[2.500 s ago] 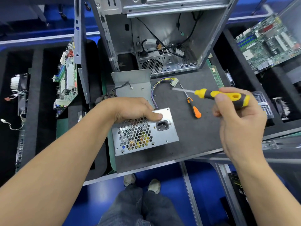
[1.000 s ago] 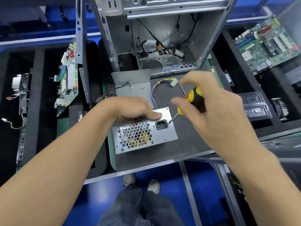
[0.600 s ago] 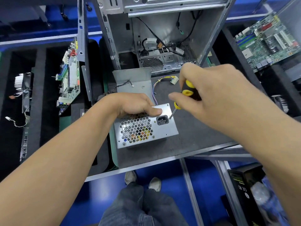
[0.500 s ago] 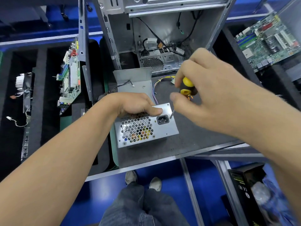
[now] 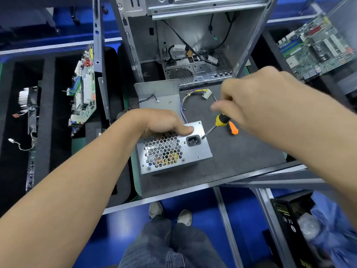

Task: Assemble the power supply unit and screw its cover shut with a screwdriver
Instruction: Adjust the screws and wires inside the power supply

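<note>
Left hand [image 5: 162,122]: forearm reaching in from lower left, palm down, fingers curled over the unit [image 5: 173,149], thumb flat on its face. Right hand [image 5: 257,105]: forearm from right, fingers pinching screwdriver [image 5: 214,127] handle, slightly blurred.

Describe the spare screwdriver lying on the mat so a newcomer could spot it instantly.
Start at the open computer case, then drop to the dark mat before it. Right of the power supply unit, half hidden under the right hand, lies the spare screwdriver: orange-handled, unlike the yellow-and-black held screwdriver.

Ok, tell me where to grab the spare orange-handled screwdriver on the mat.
Judging by its pose, pinch the orange-handled screwdriver at its handle end, coming from the right. It lies flat on the mat, and the right hand covers its shaft.
</note>
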A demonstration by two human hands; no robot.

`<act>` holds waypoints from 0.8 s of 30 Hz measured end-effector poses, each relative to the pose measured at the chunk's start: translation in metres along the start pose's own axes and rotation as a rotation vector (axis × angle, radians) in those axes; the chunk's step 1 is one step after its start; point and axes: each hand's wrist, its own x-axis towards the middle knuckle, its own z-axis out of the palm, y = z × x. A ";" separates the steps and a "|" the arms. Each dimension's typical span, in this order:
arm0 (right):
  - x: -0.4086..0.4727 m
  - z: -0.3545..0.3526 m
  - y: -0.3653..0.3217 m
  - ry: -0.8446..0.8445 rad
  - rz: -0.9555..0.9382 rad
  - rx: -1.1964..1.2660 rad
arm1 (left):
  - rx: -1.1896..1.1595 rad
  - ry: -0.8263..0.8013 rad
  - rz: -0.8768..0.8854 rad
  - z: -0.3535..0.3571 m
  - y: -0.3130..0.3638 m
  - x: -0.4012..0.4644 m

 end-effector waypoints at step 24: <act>0.007 -0.007 -0.003 -0.065 -0.068 0.270 | -0.003 0.007 0.026 0.000 -0.002 -0.001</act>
